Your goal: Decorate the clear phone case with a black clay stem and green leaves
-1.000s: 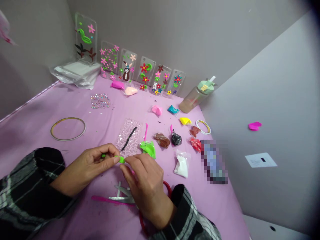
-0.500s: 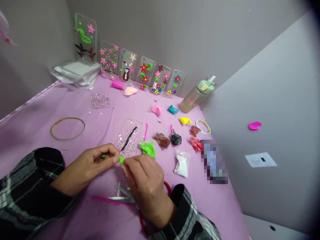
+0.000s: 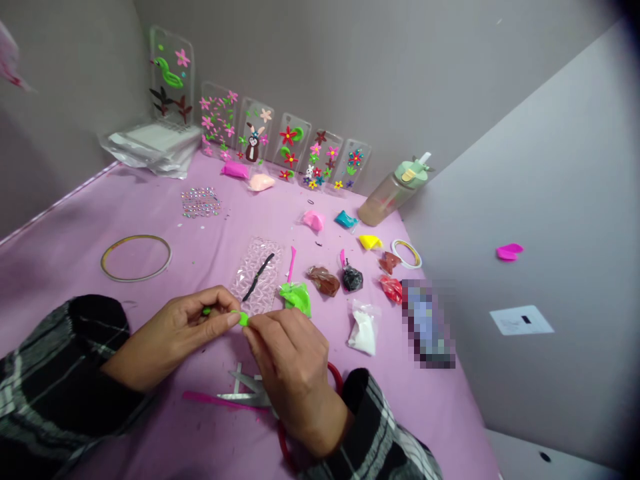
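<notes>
My left hand and my right hand meet low over the purple table, both pinching a small piece of bright green clay between their fingertips. Just behind the clay lies a clear phone case with a thin black clay strip on it. A bag of green clay sits right of the case, beside a pink tool. Under my right hand lie scissors with a red handle and a pink stick.
Decorated phone cases lean on the back wall, with a stack of bagged cases at left. Small clay bags in brown, black, white, red, yellow, blue lie at right. A bottle, tape rings and rhinestones surround them.
Almost nothing has changed; my fingers shift very slightly on the green clay piece and both hands stay in place.
</notes>
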Available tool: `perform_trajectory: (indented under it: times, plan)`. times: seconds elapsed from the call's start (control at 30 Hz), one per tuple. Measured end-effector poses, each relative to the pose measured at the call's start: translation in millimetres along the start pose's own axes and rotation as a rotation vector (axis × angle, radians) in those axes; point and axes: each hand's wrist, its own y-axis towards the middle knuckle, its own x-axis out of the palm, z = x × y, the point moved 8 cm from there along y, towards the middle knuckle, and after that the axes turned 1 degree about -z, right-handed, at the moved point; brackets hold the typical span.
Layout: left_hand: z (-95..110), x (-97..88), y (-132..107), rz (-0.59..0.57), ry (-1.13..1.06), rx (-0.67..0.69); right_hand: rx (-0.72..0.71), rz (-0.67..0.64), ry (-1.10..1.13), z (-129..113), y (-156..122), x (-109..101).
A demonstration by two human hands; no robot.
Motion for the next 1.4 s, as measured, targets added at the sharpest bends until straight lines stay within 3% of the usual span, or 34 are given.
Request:
perform_trajectory:
  times: [0.47, 0.57, 0.73, 0.87, 1.03, 1.4]
  plan:
    - [29, 1.8, 4, 0.029, 0.052, 0.023, 0.003, -0.007, 0.018, 2, -2, 1]
    - [22, 2.8, 3, 0.014, 0.035, 0.013, 0.127, -0.017, 0.161, 13, -5, 5]
    - [12, 5.6, 1, -0.012, 0.033, 0.002, 0.549, -0.193, 0.664, 40, -13, 29]
    - [15, 5.2, 3, -0.008, 0.11, -0.025, 0.76, -0.256, 0.86, 46, -17, 38]
    - [21, 2.9, 3, 0.008, 0.092, -0.005, 0.868, -0.27, 0.956, 48, -18, 42]
    - [27, 3.6, 3, -0.002, 0.118, -0.01, 0.951, -0.3, 1.017, 50, -20, 46]
